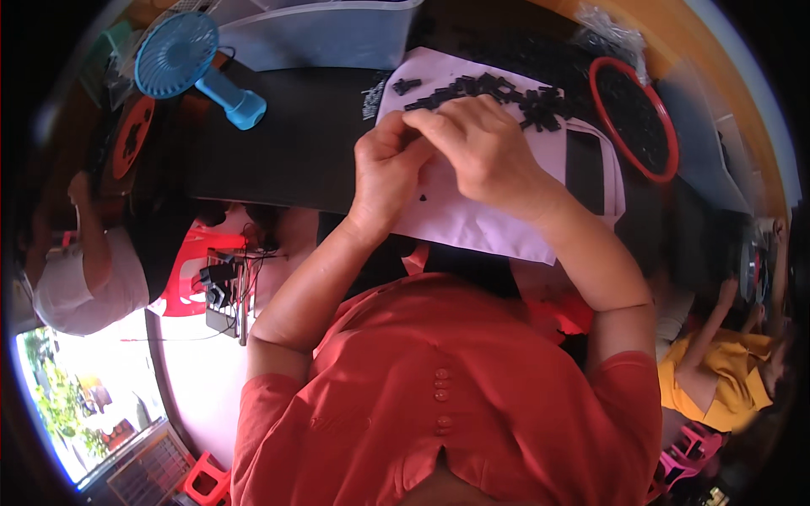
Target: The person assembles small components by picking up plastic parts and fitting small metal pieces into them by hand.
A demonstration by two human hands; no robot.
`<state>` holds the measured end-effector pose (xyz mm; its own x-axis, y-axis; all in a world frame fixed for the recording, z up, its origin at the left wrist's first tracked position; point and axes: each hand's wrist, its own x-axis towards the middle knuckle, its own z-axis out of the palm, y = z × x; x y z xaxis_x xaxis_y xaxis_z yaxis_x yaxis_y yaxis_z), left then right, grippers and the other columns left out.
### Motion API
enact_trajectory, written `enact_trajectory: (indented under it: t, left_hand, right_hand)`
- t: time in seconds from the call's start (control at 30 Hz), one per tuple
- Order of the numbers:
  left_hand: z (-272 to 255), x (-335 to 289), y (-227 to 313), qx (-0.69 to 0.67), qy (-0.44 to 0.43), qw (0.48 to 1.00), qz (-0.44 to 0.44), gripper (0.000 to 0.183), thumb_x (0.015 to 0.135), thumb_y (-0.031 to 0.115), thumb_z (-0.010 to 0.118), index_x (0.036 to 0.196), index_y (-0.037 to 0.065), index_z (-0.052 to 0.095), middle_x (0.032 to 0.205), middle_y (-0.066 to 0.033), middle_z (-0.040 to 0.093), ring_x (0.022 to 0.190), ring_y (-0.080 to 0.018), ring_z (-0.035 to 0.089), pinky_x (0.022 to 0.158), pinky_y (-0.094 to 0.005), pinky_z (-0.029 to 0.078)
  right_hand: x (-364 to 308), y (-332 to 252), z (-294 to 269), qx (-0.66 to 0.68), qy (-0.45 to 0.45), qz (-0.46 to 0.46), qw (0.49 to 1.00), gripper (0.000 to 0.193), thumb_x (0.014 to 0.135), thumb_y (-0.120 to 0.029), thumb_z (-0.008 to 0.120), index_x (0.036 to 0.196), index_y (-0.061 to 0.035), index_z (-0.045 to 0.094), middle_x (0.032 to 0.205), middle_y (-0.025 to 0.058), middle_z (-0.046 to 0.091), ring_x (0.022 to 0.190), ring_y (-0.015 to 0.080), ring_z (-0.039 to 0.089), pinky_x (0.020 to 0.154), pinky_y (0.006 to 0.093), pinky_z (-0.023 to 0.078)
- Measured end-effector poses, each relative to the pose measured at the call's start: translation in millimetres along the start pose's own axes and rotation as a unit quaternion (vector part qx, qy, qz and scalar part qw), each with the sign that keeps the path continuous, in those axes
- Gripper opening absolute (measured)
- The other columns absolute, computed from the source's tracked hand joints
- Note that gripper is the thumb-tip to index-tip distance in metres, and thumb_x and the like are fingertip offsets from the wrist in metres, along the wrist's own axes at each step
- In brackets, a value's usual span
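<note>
My left hand (384, 173) and my right hand (494, 152) meet above a pale pinkish cloth bag (498, 232) spread on the dark table. Their fingers are pinched together at the fingertips, and whatever lies between them is hidden or too small to make out. Just beyond my knuckles is a pile of short black pieces (540, 110) on the cloth. A small black cluster (407, 85) sits apart at its left. One tiny black bit (423, 197) lies on the cloth below my hands.
A blue handheld fan (179, 55) and a translucent plastic bin (316, 35) stand on the table (287, 148) at the far left. A red-rimmed round tray (672, 152) of black pieces is at the right. People sit on both sides, one in yellow (717, 379).
</note>
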<state>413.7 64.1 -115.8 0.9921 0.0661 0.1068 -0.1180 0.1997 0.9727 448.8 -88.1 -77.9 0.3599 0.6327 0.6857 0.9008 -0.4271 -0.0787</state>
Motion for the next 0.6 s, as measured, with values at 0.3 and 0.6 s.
enact_trajectory:
  t: [0.3, 0.6]
  left_hand:
    - [3, -1, 4, 0.037, -0.021, 0.998, -0.037, 0.01, 0.088, 0.001, 0.066, 0.098, 0.0, 0.066, 0.077, -0.0002, 0.063, 0.06, -0.0046, 0.051, 0.052, -0.0203, 0.041]
    - [3, -2, 7, 0.034, -0.022, 0.998, -0.042, 0.011, 0.088, 0.001, 0.067, 0.099, 0.001, 0.067, 0.079, -0.0002, 0.063, 0.063, -0.0046, 0.053, 0.053, -0.02, 0.042]
  right_hand:
    - [-5, 29, -10, 0.009, 0.007, 0.061, 0.998, 0.034, 0.07, -0.003, 0.063, 0.103, -0.0106, 0.066, 0.089, 0.0041, 0.065, 0.085, 0.026, 0.065, 0.076, 0.0392, 0.047]
    - [-40, 131, -63, -0.256, -0.151, 0.335, 0.894, 0.016, 0.083, -0.008, 0.062, 0.096, -0.0119, 0.071, 0.098, 0.0084, 0.068, 0.091, 0.0333, 0.066, 0.079, 0.0447, 0.052]
